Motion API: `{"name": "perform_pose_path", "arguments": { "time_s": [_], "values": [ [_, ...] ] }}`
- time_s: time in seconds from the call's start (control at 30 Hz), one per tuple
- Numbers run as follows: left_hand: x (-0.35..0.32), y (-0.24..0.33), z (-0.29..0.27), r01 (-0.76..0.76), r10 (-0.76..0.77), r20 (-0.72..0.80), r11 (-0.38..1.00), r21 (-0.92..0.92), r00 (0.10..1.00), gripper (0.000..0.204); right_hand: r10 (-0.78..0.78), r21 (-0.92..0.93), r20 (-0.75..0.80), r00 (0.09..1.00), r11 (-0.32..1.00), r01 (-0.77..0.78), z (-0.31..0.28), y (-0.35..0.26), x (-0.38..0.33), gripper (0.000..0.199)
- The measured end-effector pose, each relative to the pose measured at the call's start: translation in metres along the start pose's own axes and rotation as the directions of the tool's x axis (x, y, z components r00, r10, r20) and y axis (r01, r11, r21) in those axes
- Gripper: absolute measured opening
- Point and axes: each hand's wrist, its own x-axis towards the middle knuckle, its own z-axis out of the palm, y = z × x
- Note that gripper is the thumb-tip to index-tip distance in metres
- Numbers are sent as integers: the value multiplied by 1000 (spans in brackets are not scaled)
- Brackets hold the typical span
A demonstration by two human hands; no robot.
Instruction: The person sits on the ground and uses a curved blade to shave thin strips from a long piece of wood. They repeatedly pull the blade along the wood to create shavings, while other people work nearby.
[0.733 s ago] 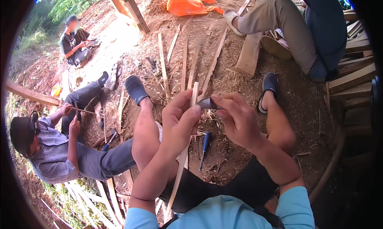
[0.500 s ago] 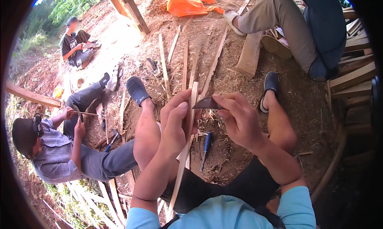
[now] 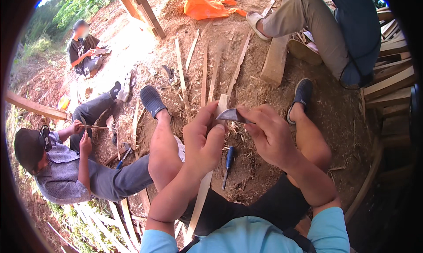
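Note:
My left hand (image 3: 203,136) is closed around the upper part of a long, thin wooden strip (image 3: 199,204). The strip slants down across my lap, and its top end sticks out above my fingers. In my right hand (image 3: 272,132) is a small knife (image 3: 231,115) with a dark, curved blade; its handle is hidden in my grip. The blade lies against the strip close to that top end, beside my left thumb. On the dirt below my hands lies a chisel (image 3: 228,165) with a blue handle.
Several wooden strips (image 3: 180,72) lie on the shaving-strewn dirt ahead, near an orange bag (image 3: 205,6). A person at left (image 3: 61,165) works a stick; another sits farther back (image 3: 83,52). A third person's legs (image 3: 304,24) are at upper right, beside stacked timber (image 3: 392,85).
The strip has turned so its broader face shows at the top. My left hand has shifted right and slightly down, and the knife blade has tilted, now catching light.

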Motion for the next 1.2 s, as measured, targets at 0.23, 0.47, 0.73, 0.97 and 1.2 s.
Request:
{"name": "perform_pose_path", "arguments": {
  "time_s": [0.23, 0.47, 0.73, 0.97, 1.2],
  "values": [
    [-4, -14, 1, -162, 161, 25, 961, 224, 987, 38, -2, 66, 0, 1000, 998, 2, -3, 4, -6, 36],
    [-1, -3, 6, -173, 178, 20, 916, 361, 984, 34, 17, -95, -109, 994, 995, -28, -5, 17, 5, 36],
    [-9, 9, 11, -201, 146, 169, 903, 381, 975, 30, 27, -313, -408, 913, 935, -168, -41, 48, 15, 32],
    [13, -13, -14, 22, -37, 96, 988, 153, 995, 35, 100, -121, 3, 995, 988, -99, 3, 0, -7, 33],
    [13, -12, -4, 65, -73, 34, 980, 189, 997, 30, 80, -62, 34, 996, 995, -78, 6, 9, -2, 34]
  ]
}}
